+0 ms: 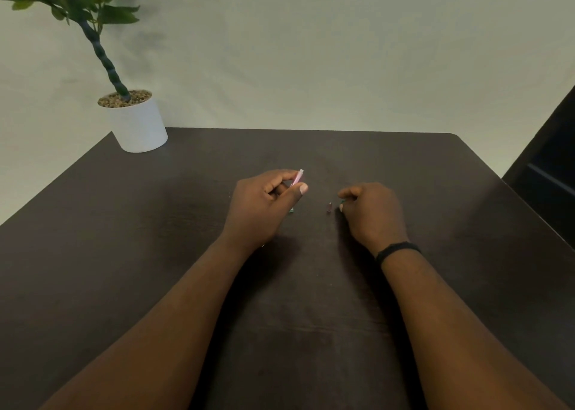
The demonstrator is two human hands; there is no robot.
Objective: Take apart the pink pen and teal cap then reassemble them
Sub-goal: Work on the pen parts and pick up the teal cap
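Note:
My left hand (267, 204) is closed around the pink pen barrel (297, 177), whose top end sticks up past my thumb and forefinger. A bit of teal (291, 210) shows under that hand, near the table. My right hand (370, 213) rests on the table to the right, fingers curled on a small teal piece (342, 202) that is mostly hidden. A small dark pink piece (329, 207) stands on the table between the two hands, just left of my right fingertips.
The dark brown table (155, 238) carries a white pot with a green plant (137, 123) at its far left corner. A dark chair or cabinet (547, 173) stands off the right edge. A pale wall is behind.

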